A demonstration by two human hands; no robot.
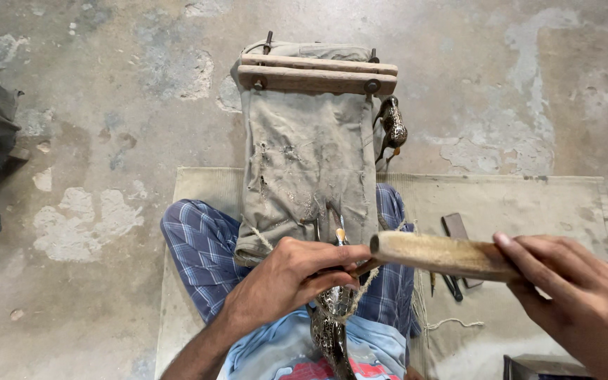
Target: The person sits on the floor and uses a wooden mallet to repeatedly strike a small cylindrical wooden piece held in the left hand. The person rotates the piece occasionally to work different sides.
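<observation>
Head cam, looking down at my lap, seated on a mat [529, 204] on the concrete floor [107, 105]. Left hand [286, 278] is closed around a thin metal tool [337, 232], tip pointing far, pressed on a patterned metal piece [328, 327] lying near-centre over my legs, tied w/ cord. Right hand [575, 295] is curled shut on the near-right end of a wooden mallet stick [438, 255], held level, its left end just beside the left hand's fingers.

Piece looks dark, shiny, densely engraved, narrow & curved; prob rigid and fairly heavy for its size, slick where polished, so I'd grip by the edges or rely on the cord. Stick looks light, stiff, rough pale wood; hold at the butt end as now.

Canvas cloth [307, 155] runs from lap to a wooden clamp [317, 75] at far centre. Second patterned object [393, 127] just right of the cloth. Small dark tools [455, 229] on mat, right of my leg.
</observation>
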